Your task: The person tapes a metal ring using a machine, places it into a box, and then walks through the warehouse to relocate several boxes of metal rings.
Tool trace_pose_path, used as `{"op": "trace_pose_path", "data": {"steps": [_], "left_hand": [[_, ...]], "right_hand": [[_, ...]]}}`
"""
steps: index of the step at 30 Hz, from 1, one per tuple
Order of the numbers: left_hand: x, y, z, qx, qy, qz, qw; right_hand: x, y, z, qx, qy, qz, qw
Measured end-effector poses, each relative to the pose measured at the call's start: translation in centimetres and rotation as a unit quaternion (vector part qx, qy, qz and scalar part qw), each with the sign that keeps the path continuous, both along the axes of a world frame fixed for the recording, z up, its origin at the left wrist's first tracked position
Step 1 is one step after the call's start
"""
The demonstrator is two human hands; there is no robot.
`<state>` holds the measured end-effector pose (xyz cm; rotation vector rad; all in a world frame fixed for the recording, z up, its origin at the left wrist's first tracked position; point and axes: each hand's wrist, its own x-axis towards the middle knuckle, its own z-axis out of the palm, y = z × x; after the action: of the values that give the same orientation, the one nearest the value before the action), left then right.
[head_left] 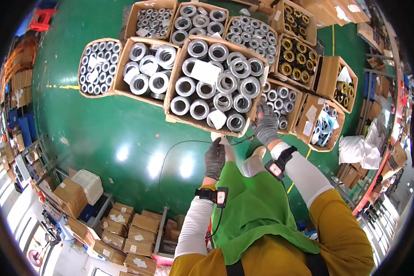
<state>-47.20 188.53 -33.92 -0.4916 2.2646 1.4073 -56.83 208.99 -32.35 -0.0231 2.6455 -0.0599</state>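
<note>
Both my hands wear grey gloves. My right hand (266, 125) is at the front right corner of a large cardboard box (174, 99), fingers apart and reaching along its side wall. Whether it presses on the cardboard is hard to tell. Thick silver metal rings (223, 102) stand stacked in that box, with a white paper sheet (205, 72) lying on top. My left hand (215, 158) hangs just in front of the same box, fingers stretched forward, with nothing visible in it. Beyond my right hand is a smaller box of silver rings (280, 97).
More ring boxes surround the large one: silver rings in a left box (119, 80), gold-coloured rings in a right box (299, 59). A thin black cable (170, 149) lies on the green floor (101, 142). Cartons (129, 232) are stacked behind at lower left; a white bag (361, 152) sits right.
</note>
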Motion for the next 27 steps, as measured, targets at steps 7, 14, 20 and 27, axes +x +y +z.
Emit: {"op": "trace_pose_path", "data": {"steps": [7,14,20,27], "left_hand": [[-4.7,0.3,0.2,-0.114,-0.092,-0.159,0.976],[-4.6,-0.3,0.1,-0.116,-0.084,-0.184,0.973],[-3.3,0.1,-1.8,-0.128,-0.055,-0.192,0.971],[-4.2,-0.4,-0.4,-0.107,-0.085,-0.213,0.967]], "right_hand": [[-0.2,-2.0,-0.7,-0.023,-0.044,-0.003,0.999],[0.0,-1.4,-1.2,0.066,-0.062,0.044,0.995],[3.1,1.7,-8.6,-0.074,-0.039,-0.067,0.994],[1.8,0.3,-5.7,0.114,0.011,0.068,0.991]]}}
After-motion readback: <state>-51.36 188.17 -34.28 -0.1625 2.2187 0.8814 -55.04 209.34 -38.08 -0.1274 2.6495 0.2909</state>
